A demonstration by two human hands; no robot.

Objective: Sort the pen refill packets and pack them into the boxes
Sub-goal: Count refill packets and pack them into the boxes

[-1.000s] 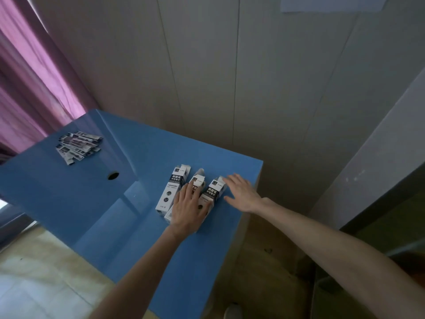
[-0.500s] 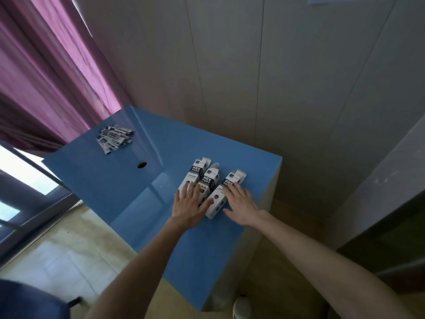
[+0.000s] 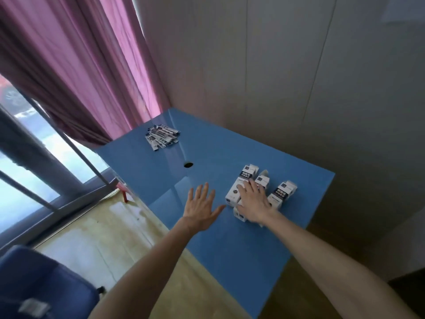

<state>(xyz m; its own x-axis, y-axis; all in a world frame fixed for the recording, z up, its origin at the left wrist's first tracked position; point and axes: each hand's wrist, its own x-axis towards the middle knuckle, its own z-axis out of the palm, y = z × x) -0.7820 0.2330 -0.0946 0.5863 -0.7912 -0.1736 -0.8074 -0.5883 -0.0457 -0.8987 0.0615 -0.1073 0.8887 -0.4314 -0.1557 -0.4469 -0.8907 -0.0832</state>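
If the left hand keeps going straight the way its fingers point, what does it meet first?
Probably nothing soon. The open left hand points up the bare blue tabletop, toward the small round hole; the loose pile of refill packets lies beyond, further left. Its height above the tabletop is unclear.

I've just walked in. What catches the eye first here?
The bright blue table fills the middle, with white boxes clustered near its right edge under the right hand. The left hand is spread flat beside them. A loose pile of refill packets sits at the far corner by the purple curtain.
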